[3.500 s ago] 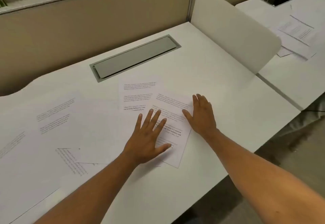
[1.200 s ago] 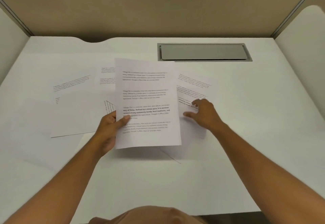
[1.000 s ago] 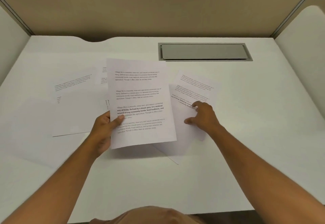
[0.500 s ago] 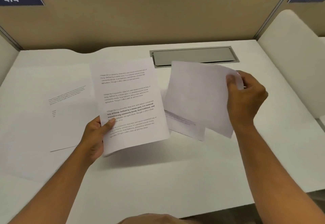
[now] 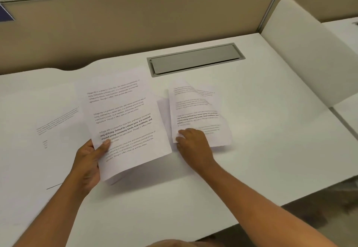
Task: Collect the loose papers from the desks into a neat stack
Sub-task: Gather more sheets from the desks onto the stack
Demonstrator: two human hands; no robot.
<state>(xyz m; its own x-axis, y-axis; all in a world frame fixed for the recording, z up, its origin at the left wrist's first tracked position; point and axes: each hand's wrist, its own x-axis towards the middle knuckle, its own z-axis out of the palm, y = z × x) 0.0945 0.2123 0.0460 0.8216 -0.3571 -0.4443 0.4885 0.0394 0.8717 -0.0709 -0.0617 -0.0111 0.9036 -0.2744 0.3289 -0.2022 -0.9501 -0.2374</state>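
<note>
**Two sheets in hand, more waiting on the surface**

Our left hand (image 5: 88,161) grips the printed sheet (image 5: 124,122) by its lower left corner, thumb on top and fingers underneath, so the page is tilted up off the surface (image 5: 261,149) and kept free to receive the next one. Our right hand (image 5: 193,143) is pinching the lower left corner of a second printed sheet (image 5: 199,114), which curls upward at its far edge; another page seems to lie beneath it, though we cannot tell how many. Holding both by a corner looks meant to let us slide one page against the other and square their edges.

More loose papers (image 5: 56,122) lie flat to the left, well apart from the grey cable hatch (image 5: 195,59) at the back.

Half a second ago our right hand was raised, holding a sheet in the air with its blank side toward us. Now that hand is low at the surface and the sheet it grips shows its text. The left hand's grip on its sheet is unchanged.

We judge the collecting to be at an early stage.
</note>
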